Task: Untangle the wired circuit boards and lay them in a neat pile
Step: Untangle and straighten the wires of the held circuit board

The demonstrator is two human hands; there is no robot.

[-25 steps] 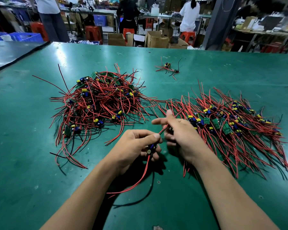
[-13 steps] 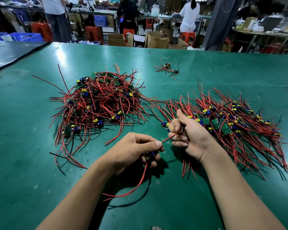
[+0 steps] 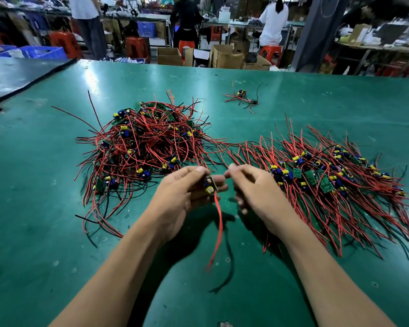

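Circuit board (image 3: 209, 185) between messy heap (image 3: 147, 147), neat pile (image 3: 328, 182)

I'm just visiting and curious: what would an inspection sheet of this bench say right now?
Surface: green table, lightly marked, glare at far end.
Job's things: tangled pile left; neater pile right; held board between the hands.
Clutter: stray bunch of boards, far centre.
Hands: left hand grips the held board; right hand curled beside it, grasp unclear.
Cables: red wire hangs from the held board toward the table.
Surroundings: cardboard boxes, red stools, blue crates, people at benches behind.
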